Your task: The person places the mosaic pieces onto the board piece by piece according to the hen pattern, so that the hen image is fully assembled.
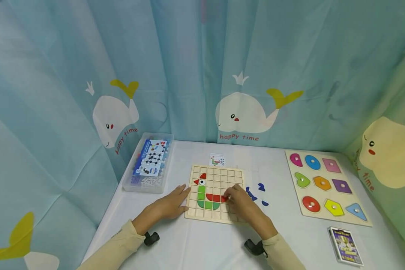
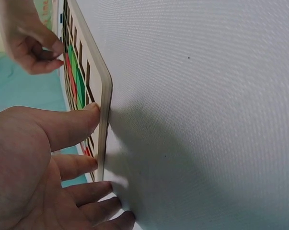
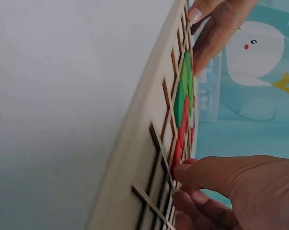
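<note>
While the flat left hand (image 1: pixel 168 204) steadies the grid board (image 1: pixel 234 173), the right hand (image 1: pixel 237 198) seemingly pinches a red piece (image 1: pixel 216 197).

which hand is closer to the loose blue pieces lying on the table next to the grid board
Right. The right hand rests on the grid board at its right side, just beside the loose blue pieces. The left hand touches the board's left edge, across the board from them.

centre: wooden grid puzzle board (image 1: pixel 216 193) sits mid-table, left hand (image 1: pixel 170 204) at its left edge, right hand (image 1: pixel 239 200) on it
left: clear plastic box of small parts (image 1: pixel 150 163)
right: wooden shape-peg board (image 1: pixel 327 185)
between: loose blue pieces (image 1: pixel 258 193)
behind: small picture card (image 1: pixel 217 160)
front right: card deck box (image 1: pixel 347 245)
</note>
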`<state>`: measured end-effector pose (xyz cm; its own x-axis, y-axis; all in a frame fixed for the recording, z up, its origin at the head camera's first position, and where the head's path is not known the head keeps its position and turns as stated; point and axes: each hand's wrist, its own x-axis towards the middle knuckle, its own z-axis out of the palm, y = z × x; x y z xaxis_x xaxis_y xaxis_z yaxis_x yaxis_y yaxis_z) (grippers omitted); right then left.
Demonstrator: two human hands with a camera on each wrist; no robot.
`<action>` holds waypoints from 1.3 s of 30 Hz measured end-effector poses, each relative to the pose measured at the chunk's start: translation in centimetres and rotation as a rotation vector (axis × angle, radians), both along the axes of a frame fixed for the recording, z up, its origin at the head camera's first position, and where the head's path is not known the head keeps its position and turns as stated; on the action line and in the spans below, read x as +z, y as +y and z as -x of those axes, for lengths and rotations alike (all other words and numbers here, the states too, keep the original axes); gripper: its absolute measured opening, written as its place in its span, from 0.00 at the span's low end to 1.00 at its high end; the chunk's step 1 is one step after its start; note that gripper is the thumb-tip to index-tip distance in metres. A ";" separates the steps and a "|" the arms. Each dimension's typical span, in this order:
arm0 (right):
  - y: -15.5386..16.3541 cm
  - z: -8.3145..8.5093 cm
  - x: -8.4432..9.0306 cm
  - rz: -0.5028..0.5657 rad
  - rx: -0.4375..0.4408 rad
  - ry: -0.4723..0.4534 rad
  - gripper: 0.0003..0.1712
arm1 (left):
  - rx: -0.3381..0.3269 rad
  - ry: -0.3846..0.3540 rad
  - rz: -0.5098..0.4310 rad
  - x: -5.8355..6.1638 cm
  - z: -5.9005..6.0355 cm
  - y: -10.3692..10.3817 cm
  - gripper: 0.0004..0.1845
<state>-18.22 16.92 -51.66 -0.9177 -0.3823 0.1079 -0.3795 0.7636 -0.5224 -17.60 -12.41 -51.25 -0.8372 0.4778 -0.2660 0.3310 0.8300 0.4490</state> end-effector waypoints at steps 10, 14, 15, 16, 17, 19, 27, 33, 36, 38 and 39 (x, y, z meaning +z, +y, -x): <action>4.7 -1.2 2.0 -0.037 -0.135 -0.184 0.14 | 0.006 -0.007 -0.015 -0.1 0.0 0.0 0.38; 6.7 -2.2 2.2 -0.088 -0.185 -0.267 0.15 | 0.007 -0.006 -0.016 0.0 -0.1 -0.1 0.37; 7.1 -2.5 2.1 -0.095 -0.181 -0.276 0.15 | 0.008 -0.007 -0.017 0.0 -0.1 -0.1 0.37; 7.4 -2.8 2.0 -0.099 -0.179 -0.288 0.15 | 0.008 -0.005 -0.017 0.0 -0.1 -0.1 0.37; 7.6 -3.1 1.9 -0.095 -0.178 -0.299 0.14 | 0.008 -0.004 -0.017 0.1 -0.1 -0.1 0.37; 8.0 -3.7 1.4 -0.082 -0.173 -0.302 0.13 | 0.008 -0.001 -0.016 0.0 -0.1 0.0 0.37; 7.9 -4.7 -0.1 -0.038 -0.180 -0.234 0.09 | 0.000 -0.003 -0.022 -0.2 -0.1 -0.1 0.37; 7.7 -4.9 -0.5 -0.088 -0.139 -0.116 0.09 | 0.001 -0.004 -0.030 0.0 -0.1 -0.1 0.37; 7.8 -4.9 -0.4 -0.083 -0.139 -0.103 0.08 | 0.002 -0.004 -0.031 0.0 -0.1 0.0 0.37; 7.9 -4.7 -0.3 -0.075 -0.146 -0.101 0.07 | 0.001 -0.003 -0.026 0.0 -0.2 0.0 0.37; 7.9 -4.7 -0.2 -0.074 -0.151 -0.097 0.07 | 0.000 -0.003 -0.026 0.0 -0.2 0.0 0.37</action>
